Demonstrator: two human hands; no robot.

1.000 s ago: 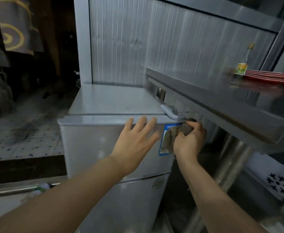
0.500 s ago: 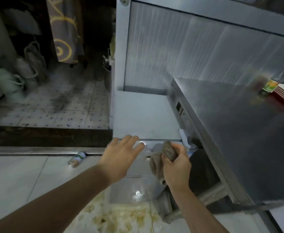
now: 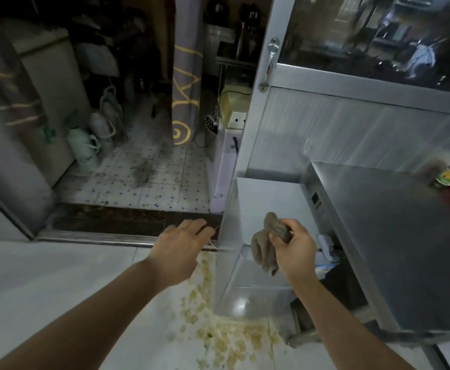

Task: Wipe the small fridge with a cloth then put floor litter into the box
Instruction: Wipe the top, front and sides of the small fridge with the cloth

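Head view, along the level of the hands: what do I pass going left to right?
Left hand with open fingers at the fridge's left edge → small fridge top → brown cloth → right hand gripping the cloth → steel counter.
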